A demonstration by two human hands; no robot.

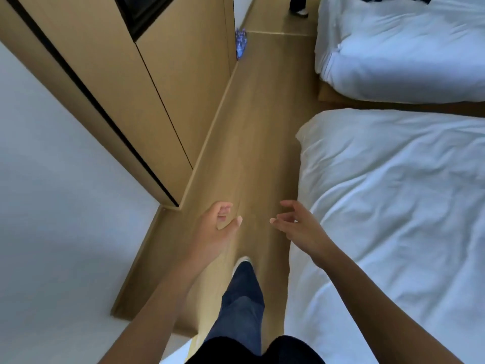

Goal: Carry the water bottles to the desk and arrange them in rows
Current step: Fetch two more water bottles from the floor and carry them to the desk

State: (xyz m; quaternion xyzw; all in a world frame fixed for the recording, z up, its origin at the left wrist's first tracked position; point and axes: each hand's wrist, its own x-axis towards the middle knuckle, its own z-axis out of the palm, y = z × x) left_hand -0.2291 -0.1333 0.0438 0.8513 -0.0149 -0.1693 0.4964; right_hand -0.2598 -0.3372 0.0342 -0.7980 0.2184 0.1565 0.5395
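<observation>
A pack of water bottles (241, 43) with blue labels stands on the wooden floor far ahead, against the end of the wooden cabinet. My left hand (216, 227) hangs in front of me over the floor, fingers loosely curled, holding nothing. My right hand (296, 227) is level with it on the right, near the edge of the nearer bed, fingers relaxed and empty. Both hands are far from the bottles. No desk is in view.
A narrow strip of wooden floor (257, 132) runs between the wooden cabinet (168, 82) on the left and two white beds (393, 193) (399, 48) on the right. Another person's legs (298, 5) stand at the far end. My own leg and shoe (242, 282) step forward.
</observation>
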